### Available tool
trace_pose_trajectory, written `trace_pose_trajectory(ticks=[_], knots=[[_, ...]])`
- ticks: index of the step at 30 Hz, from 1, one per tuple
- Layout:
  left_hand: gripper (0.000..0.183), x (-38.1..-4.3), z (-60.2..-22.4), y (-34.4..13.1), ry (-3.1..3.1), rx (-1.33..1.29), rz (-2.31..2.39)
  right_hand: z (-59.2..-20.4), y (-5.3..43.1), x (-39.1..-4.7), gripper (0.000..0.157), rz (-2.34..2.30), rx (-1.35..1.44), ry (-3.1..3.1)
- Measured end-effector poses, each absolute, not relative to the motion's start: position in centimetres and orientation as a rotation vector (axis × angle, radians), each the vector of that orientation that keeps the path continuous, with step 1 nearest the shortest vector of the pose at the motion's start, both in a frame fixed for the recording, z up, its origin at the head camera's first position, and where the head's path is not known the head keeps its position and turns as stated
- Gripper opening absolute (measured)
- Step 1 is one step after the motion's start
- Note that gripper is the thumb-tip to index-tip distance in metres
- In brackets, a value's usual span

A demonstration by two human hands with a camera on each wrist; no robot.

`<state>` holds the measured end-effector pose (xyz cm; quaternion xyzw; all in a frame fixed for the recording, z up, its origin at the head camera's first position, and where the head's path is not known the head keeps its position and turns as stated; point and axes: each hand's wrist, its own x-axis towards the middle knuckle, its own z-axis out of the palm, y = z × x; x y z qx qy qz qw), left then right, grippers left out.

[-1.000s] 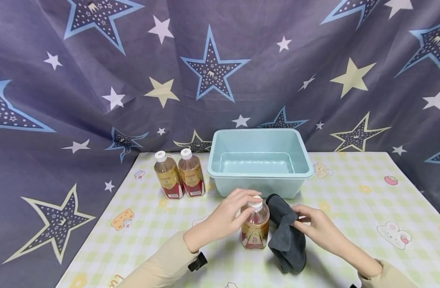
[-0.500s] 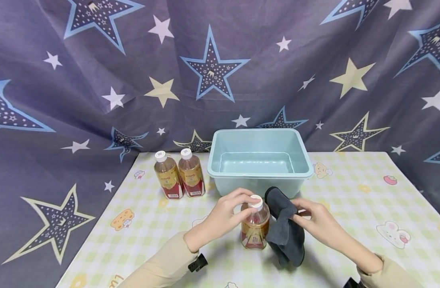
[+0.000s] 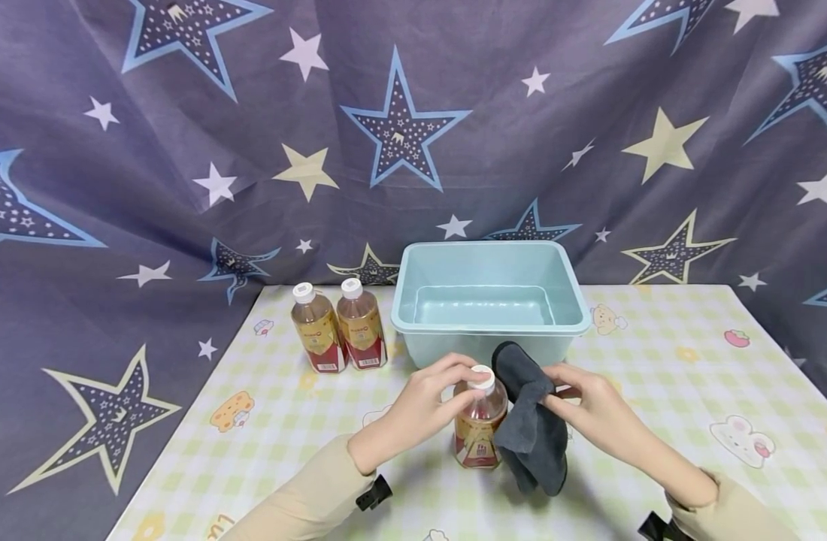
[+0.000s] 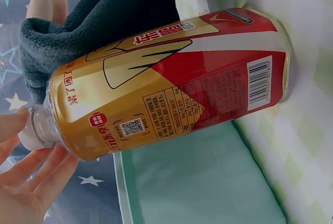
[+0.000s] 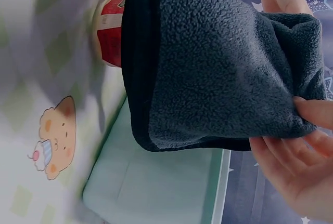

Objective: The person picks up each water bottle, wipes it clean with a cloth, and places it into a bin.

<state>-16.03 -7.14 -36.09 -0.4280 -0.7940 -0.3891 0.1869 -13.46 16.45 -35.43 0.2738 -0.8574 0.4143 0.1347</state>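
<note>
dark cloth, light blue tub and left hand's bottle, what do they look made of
Dark cloth: probably microfibre or terry, matte, from its short fuzzy pile and soft folds. Light blue tub: likely moulded plastic, smooth with a slight sheen, from its rounded corners and highlights. Bottle: apparently clear plastic, glossy, since its neck is see-through; glass isn't ruled out.

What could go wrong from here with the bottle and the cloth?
The left hand holds the bottle up at its cap, so a firm push low on its side might tip it. Much of the cloth hangs loose from the right hand, so it could bunch or slip. The tub stands close behind, so either might bump it.
</note>
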Motion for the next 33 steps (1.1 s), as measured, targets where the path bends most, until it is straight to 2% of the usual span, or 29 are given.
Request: trace_pose_trajectory(ticks=[15,33], knots=[[0.016,-16.0,-36.1,-7.0,-2.244,-1.215,-1.07,-36.2,15.4,-13.8,0.024,1.263,0.873,-2.473],[0.014,-16.1,-35.9,-7.1,-2.234,-1.215,-1.062,-37.0,14.8,-13.8,0.021,1.277,0.81,-2.491]])
